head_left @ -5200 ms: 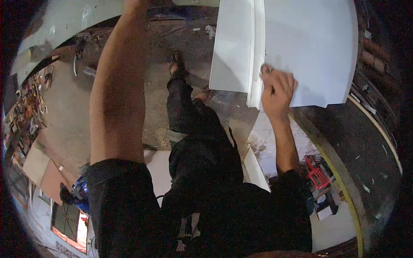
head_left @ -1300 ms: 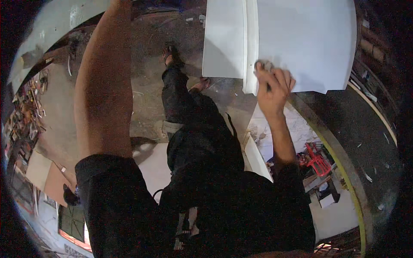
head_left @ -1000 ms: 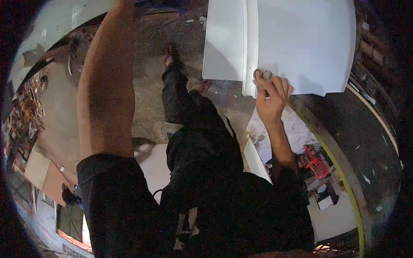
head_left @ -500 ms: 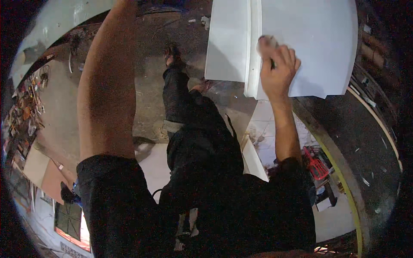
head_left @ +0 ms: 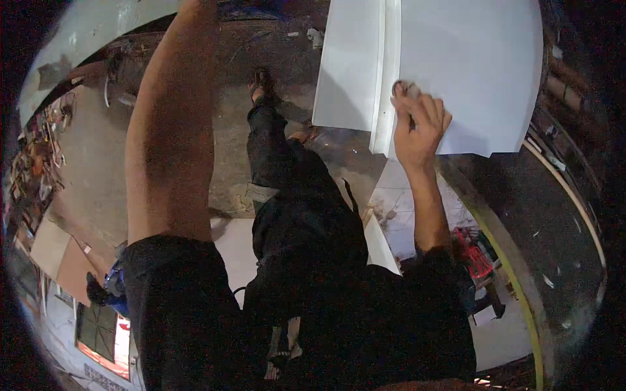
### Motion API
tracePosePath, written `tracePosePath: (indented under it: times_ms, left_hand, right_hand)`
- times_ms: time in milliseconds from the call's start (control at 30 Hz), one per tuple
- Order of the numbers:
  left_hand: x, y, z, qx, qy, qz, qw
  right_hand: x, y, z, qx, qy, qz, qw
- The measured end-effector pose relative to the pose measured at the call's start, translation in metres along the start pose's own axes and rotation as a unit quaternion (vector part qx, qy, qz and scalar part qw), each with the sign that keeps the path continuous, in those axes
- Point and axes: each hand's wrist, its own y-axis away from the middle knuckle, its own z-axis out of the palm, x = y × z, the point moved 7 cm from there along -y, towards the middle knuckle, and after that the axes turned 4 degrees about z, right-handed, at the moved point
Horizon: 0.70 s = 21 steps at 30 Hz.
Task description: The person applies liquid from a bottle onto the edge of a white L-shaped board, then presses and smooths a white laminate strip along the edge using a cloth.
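Observation:
A large white panel [head_left: 473, 58] stretches away at the upper right, with a raised white strip [head_left: 389, 62] running along it. My right hand [head_left: 420, 127] is closed over the panel just right of the strip, near the panel's near edge. Between thumb and fingers it pinches a small, pale, crumpled-looking item [head_left: 402, 86] with a darker rim, whose kind I cannot make out. On the left, my left forearm [head_left: 173, 124] reaches far forward and leaves the picture at the top, so the left hand is out of sight.
Below me is a grey floor [head_left: 228, 130]. Cluttered small items [head_left: 45, 150] line the far left. Brown boards [head_left: 65, 260] lean at lower left. At right are a red plastic object [head_left: 475, 259], a yellow-edged strip [head_left: 515, 280] and a dark surface [head_left: 521, 195].
My right hand has come nearer to me alongside the strip, still pinching the small item. The left forearm sits slightly farther right in the picture.

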Motion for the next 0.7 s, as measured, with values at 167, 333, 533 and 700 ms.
tracePosePath:
  times_ms: [167,333,533,700]
  left_hand:
    - [0.004,-0.001,0.004,0.028,0.001,0.004,1.0]
    - [-0.002,-0.003,0.003,-0.001,-0.027,-0.009,1.0]
    - [0.003,0.005,0.002,0.003,0.02,-0.014,1.0]
    - [-0.005,-0.001,0.001,-0.013,-0.009,-0.016,1.0]
  right_hand:
    - [0.0,-0.027,0.001,0.002,0.018,-0.005,1.0]
    - [0.0,-0.002,0.001,-0.019,0.005,0.02,1.0]
    - [0.0,-0.023,0.002,-0.003,-0.004,0.009,1.0]
    - [0.001,-0.008,0.004,-0.026,-0.004,0.017,1.0]
